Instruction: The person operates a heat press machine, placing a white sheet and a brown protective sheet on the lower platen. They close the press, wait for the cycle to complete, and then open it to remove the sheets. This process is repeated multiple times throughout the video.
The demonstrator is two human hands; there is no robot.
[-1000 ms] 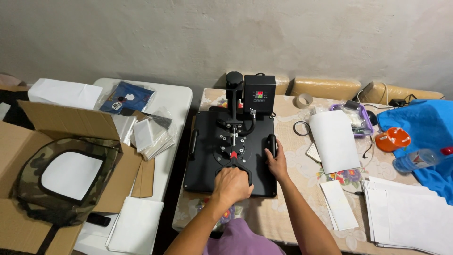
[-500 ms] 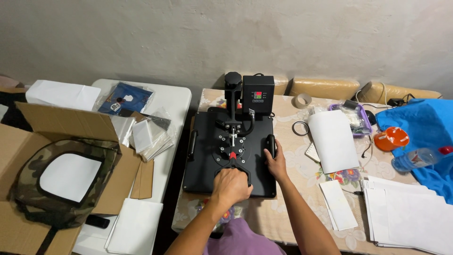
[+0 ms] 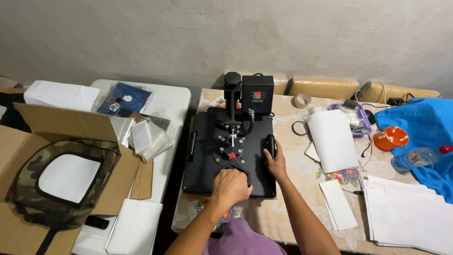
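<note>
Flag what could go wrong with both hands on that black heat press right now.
1. The right hand grips the side handle at the edge of the black flat heat press; if the plate is hot, fingers there could get burned.
2. The left hand grips the black front lever; a hard push might shift the press toward the table edge.
3. The white paper sheet lies close beside the press.

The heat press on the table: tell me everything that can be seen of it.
The heat press is black and looks like metal, with a flat square upper plate lying closed and level. A post and a control box with a small lit display rise at its back, and a cable loops down to the plate's hub, which carries a red knob. Black side handles flank the plate. It sits on a floral-clothed table. The left hand grips its front lever; the right hand holds the right side handle.
</note>
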